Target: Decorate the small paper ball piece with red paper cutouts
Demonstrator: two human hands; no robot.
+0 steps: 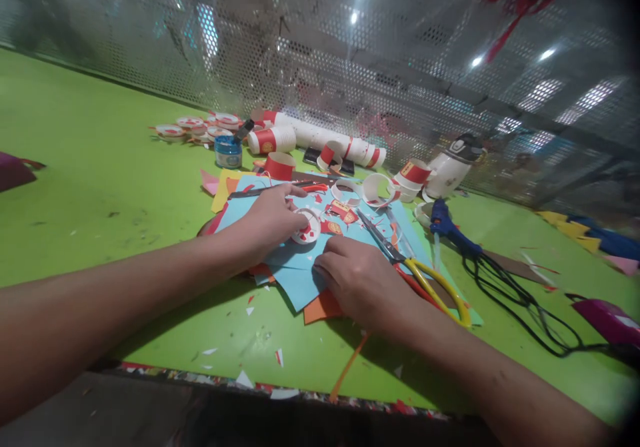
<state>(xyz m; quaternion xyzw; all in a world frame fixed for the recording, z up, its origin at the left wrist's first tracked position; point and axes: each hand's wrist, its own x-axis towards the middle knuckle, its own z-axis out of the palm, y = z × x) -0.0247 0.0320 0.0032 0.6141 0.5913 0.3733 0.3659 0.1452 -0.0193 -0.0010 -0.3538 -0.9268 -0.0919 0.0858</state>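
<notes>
My left hand (275, 219) reaches over light blue paper (300, 283), its thumb pressed on a small round white paper cup bottom (311, 235) with red marks. Its index finger stretches out above the disc. Lower right, my right hand (357, 277) rests on the paper with curled fingers pressed together; what they hold, if anything, is hidden. Red cut pieces with gold print (341, 212) lie just beyond. Scissors with yellow handles (435, 283) lie beside my right hand, blades partly apart. Cut paper cup rings (379, 190) stand behind.
A blue glue gun (447, 223) with a looped black cable (520, 307) lies right. Behind are stacked paper cups (273, 140), a blue-lidded jar (228, 151), several round paper pieces (170, 132) and a white kettle (450, 167). Paper scraps (279, 357) litter the green table's (165, 330) front edge.
</notes>
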